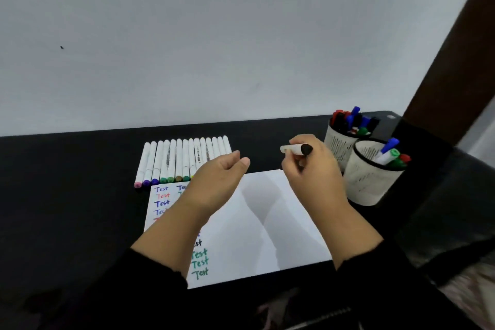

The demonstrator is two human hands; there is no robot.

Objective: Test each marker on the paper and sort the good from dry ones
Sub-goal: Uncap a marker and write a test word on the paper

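A white marker with a black cap is gripped sideways by the right hand above the paper; the left hand is held relaxed, nothing in it.

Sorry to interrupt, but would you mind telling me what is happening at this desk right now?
A person is testing markers. The right hand holds a white marker with a black cap above the white sheet of paper, which already carries coloured "Test" words. The left hand hovers empty and relaxed. A row of white markers lies behind the paper, and two white cups hold more.
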